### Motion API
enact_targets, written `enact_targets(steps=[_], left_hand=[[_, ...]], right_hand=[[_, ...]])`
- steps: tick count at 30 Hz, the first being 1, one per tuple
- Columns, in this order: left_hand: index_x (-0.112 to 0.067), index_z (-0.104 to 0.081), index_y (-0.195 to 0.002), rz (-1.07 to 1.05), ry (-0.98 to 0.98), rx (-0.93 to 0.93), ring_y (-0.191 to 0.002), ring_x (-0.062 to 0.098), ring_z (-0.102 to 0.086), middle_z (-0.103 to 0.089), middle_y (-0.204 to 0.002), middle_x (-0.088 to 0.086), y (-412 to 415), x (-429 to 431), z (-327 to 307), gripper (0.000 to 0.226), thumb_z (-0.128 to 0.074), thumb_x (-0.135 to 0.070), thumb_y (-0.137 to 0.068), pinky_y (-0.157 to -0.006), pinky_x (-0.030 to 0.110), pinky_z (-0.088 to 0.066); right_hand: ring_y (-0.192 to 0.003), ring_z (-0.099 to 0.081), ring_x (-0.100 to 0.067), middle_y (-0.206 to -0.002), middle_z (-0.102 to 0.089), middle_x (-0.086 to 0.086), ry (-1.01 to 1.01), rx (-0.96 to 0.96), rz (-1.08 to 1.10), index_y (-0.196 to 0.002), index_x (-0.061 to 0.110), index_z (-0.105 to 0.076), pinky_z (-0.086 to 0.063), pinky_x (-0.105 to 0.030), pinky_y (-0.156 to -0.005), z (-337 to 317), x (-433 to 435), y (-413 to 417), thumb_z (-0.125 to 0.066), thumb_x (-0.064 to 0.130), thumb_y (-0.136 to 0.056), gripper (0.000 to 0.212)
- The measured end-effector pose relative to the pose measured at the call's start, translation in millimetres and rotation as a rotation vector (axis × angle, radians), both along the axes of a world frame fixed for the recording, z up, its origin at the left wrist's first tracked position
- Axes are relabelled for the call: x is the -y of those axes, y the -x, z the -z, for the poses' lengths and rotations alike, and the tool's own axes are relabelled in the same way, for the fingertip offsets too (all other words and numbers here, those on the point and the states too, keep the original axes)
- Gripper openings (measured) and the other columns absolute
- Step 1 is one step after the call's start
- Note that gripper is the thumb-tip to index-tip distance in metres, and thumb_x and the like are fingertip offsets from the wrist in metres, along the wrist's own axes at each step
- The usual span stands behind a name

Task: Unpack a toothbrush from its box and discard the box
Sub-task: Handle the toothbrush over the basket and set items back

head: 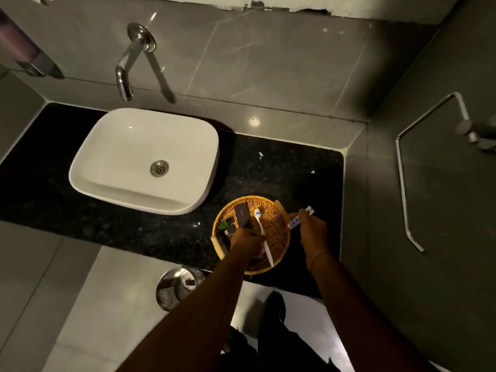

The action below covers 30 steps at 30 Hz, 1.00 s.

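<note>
White plastic identifies the toothbrush (262,232), which is out of its packaging and lies over the wicker tray (279,237), bristle end pointing away from the person and handle end toward them. Its long axis runs roughly front to back, tilted slightly to the right at the near end. The left hand (248,241) is closed around the lower handle, so this hand is the nearer one to the toothbrush. The right hand (311,228) is just beside the tray's right rim and grips a small toothpaste tube (298,218), cap end low and crimped end pointing up and away.

Dark boxes (241,216) rest in the left part of the tray, touching or overlapping one another; which one held the toothbrush cannot be determined. A steel bin (177,287) stands on the floor below the counter edge, to the left of the left forearm. A dark item lies on its lid, possibly the discarded box.

Judgement: if a box remains to discard, the route runs from the tray leftward and down to the bin. The left forearm crosses that path. The basin (145,159) stands well apart.
</note>
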<state>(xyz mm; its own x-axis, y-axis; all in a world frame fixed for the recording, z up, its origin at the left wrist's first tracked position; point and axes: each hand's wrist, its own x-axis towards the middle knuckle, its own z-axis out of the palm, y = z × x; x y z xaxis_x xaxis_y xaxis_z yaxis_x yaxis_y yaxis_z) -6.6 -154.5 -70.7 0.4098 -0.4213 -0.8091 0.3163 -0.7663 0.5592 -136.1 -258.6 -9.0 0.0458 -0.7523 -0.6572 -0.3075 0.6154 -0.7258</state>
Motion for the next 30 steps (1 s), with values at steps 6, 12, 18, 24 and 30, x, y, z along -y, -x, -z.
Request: enact_targets(steps=[6, 12, 18, 24, 30], left_hand=[[0.003, -0.073, -0.119, 0.004, -0.021, 0.031, -0.069, 0.02, -0.073, -0.078, -0.097, 0.016, -3, 17, 12, 0.021, -0.065, -0.013, -0.107, -0.082, 0.043, -0.068], [0.0, -0.075, -0.115, 0.145, -0.086, 0.243, -0.063, 0.019, -0.073, -0.082, -0.102, 0.018, -6, 23, 17, 0.021, -0.067, -0.018, -0.107, -0.066, 0.033, -0.067], [-0.009, -0.079, -0.11, 0.301, -0.094, 0.493, -0.094, 0.025, -0.081, -0.082, -0.102, 0.009, 0, 23, 17, 0.021, -0.068, -0.027, -0.104, -0.089, 0.042, -0.067], [-0.011, -0.079, -0.115, 0.353, -0.102, 0.57, -0.086, 0.018, -0.071, -0.081, -0.107, 0.007, -3, 11, 22, 0.02, -0.067, -0.025, -0.105, -0.078, 0.032, -0.058], [-0.015, -0.082, -0.116, 0.333, -0.08, 0.557, -0.092, 0.018, -0.072, -0.083, -0.114, 0.006, -4, 3, 23, 0.023, -0.066, -0.027, -0.105, -0.078, 0.03, -0.051]], right_hand=[[-0.092, -0.072, -0.024, -0.1, -0.08, -0.009, 0.063, 0.001, -0.058, -0.109, 0.008, -0.08, -0.059, -0.036, -0.075, 18, -15, 14, -0.069, 0.023, -0.102, 0.02], [-0.099, -0.074, -0.031, -0.099, -0.077, -0.009, -0.056, 0.078, -0.023, -0.108, 0.008, -0.081, -0.063, -0.048, -0.094, 32, -30, 11, -0.071, 0.009, -0.099, 0.013], [-0.109, -0.073, -0.04, -0.115, -0.074, -0.025, -0.338, 0.179, 0.126, -0.124, -0.007, -0.072, -0.063, -0.043, -0.088, 43, -51, 0, -0.07, 0.001, -0.099, 0.027], [-0.065, -0.072, -0.028, -0.088, -0.075, -0.024, -0.308, 0.085, 0.229, -0.108, -0.016, -0.073, -0.065, -0.027, -0.053, 64, -50, -10, -0.076, 0.0, -0.093, 0.022], [-0.083, -0.079, -0.04, -0.093, -0.079, -0.028, -0.252, 0.02, 0.237, -0.11, -0.015, -0.074, -0.066, -0.048, -0.087, 79, -39, -32, -0.076, 0.002, -0.092, 0.025]])
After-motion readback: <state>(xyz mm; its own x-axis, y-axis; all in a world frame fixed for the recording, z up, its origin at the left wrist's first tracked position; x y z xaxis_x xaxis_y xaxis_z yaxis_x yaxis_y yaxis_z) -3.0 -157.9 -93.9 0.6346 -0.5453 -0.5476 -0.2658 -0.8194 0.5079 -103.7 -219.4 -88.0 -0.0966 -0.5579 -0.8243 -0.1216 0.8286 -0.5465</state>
